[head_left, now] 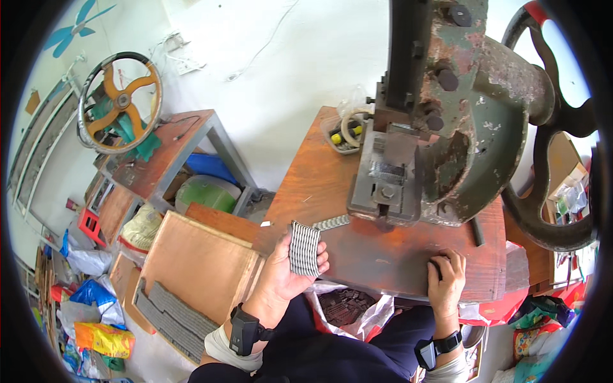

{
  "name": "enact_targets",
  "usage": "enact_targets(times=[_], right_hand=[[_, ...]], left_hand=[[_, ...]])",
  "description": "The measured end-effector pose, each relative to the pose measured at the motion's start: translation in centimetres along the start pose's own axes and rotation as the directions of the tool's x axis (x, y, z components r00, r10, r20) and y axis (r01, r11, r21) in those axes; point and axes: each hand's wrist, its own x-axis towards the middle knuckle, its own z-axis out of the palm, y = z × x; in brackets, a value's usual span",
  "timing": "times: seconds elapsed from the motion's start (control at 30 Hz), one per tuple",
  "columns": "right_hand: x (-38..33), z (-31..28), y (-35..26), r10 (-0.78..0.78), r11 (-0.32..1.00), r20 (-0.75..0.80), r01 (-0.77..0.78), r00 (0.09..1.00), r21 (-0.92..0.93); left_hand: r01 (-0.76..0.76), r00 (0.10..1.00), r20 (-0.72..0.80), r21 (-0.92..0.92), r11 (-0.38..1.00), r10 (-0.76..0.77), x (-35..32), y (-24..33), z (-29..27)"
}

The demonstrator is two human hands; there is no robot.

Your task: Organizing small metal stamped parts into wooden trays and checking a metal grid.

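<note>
In my left hand (281, 268) is a stack of thin ribbed metal strips (304, 250), held upright with the fingers closed round it beside the wooden table's near edge. My right hand (447, 274) rests at the table's right front, fingers curled in; what they hold, if anything, is hidden. A row of similar small ribbed pieces (332, 223) lies on the table, between the left hand and the press. The green hand press (460, 115) stands on the table, its metal die (386, 179) facing the row. Near the press foot lies a dark bar (477, 232).
Below the table edge, a white bag (348, 309) holds dark metal pieces. At left, a wooden board (191, 255) carries rows of grey ribbed pieces (175, 319). A plastic tub (345, 134) sits behind the die. The press's large handwheel (543, 153) stands at right; another wheel (121, 101) is far left.
</note>
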Motion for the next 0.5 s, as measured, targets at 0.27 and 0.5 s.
enact_targets(times=[0.27,0.5], right_hand=[[0.1,0.8,0.2,-0.025,0.999,0.014,0.026,1.000,-0.025],[0.0,0.8,-0.3,-0.061,0.998,-0.002,0.061,0.998,-0.029]], left_hand=[[0.298,0.955,-0.148,0.433,0.851,-0.259,-4.2,-4.4,-5.9],[-0.037,0.989,0.087,0.930,-0.365,0.120,-3.4,-11.0,-12.0]])
